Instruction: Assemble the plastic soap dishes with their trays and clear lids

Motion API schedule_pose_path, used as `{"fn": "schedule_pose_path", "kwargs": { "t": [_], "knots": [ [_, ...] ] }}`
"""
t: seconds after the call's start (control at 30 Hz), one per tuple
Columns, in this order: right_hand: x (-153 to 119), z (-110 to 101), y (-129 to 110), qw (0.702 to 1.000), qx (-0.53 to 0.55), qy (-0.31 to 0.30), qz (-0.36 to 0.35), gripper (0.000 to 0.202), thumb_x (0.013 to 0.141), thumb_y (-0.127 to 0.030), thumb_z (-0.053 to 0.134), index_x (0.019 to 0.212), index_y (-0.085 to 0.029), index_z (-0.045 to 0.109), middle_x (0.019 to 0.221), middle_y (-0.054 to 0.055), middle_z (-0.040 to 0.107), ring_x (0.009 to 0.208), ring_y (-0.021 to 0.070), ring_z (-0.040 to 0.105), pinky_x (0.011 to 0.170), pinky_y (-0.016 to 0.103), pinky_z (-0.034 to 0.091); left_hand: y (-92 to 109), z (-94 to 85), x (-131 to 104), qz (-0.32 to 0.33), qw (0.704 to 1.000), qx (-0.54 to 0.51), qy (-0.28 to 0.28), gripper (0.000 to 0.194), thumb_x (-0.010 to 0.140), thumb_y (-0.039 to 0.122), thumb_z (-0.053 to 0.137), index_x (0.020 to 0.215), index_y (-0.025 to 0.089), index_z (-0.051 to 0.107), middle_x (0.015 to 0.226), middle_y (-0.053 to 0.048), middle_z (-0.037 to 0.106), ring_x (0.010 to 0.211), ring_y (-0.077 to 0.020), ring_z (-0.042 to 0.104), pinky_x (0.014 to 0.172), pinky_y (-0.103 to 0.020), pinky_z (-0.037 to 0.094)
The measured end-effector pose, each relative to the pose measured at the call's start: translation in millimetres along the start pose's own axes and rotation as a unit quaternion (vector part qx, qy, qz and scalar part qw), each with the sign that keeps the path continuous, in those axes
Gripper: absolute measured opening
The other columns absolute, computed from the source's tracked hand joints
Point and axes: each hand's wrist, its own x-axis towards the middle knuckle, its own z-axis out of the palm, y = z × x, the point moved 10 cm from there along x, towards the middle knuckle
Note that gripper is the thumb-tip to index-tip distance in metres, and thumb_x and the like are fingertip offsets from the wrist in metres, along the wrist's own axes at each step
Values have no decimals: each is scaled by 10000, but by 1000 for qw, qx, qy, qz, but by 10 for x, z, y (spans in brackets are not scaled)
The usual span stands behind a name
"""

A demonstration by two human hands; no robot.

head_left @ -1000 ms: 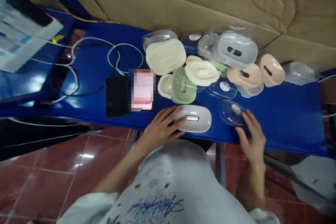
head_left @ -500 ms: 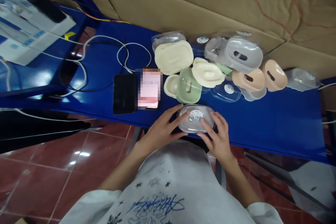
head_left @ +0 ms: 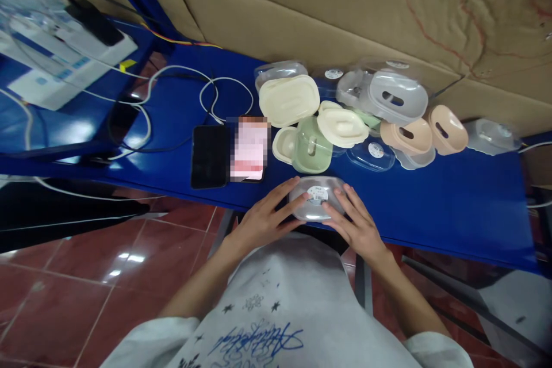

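A grey soap box with a clear lid and a round white label lies at the front edge of the blue table, between my hands. My left hand grips its left end, with fingertips on the lid and the thumb at the near side. My right hand holds the right end, its fingers spread over the lid and edge. Just beyond stands a green soap box part under a clear cover. Next to it are a cream tray and a cream insert.
Farther back lie a larger cream tray, a grey slotted part, peach slotted parts and a clear lid. To the left are a black phone, a lit phone and white cables. Cardboard stands behind.
The view has shifted slightly. Both hands stay on the soap box, and my right fingers have slid a little over the lid's right side.
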Motion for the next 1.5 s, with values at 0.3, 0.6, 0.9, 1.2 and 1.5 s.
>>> {"fn": "schedule_pose_path", "kwargs": {
  "t": [0.3,0.6,0.9,1.2,1.5],
  "knots": [
    [-148,-118,232,998,-19,-24,49,656,981,-273,769,1594,-343,545,1568,107,591,1529,341,493,1193,552,529,-55,-68,181,-38,998,-52,-11,707,1062,457,657,1673,289,343,1687,-167,425,1557,-333,466,1222,-558,524],
    [-1011,-873,831,935,-213,129,251,691,975,-298,766,1620,-251,522,1649,192,507,1548,467,440,1202,729,403,-234,138,551,-88,987,130,-24,593,1079,238,579,1645,284,410,1501,-164,602,1427,-364,573,1193,-619,468],
    [316,-70,286,988,-29,43,142,620,1037,-463,671,1608,-304,490,1467,119,678,1390,329,615,1240,566,401,3,187,463,-36,990,135,-33,509,1088,207,576,1585,244,476,1349,-134,695,1213,-297,675,949,-437,575],
    [237,-137,458,991,10,30,130,453,1058,-217,638,1491,-349,620,1301,13,767,1245,235,692,1264,520,323,-140,-71,183,-58,995,72,46,314,1020,172,706,1319,229,631,1451,-142,610,1335,-289,629,1066,-484,615],
    [356,75,160,996,57,-57,43,606,1061,-82,503,1627,-296,485,1476,27,698,1474,226,563,1277,513,416,-176,-32,185,-34,997,69,25,564,992,205,763,1513,274,557,1580,-129,568,1563,-346,445,1211,-594,532]
  ]
}}
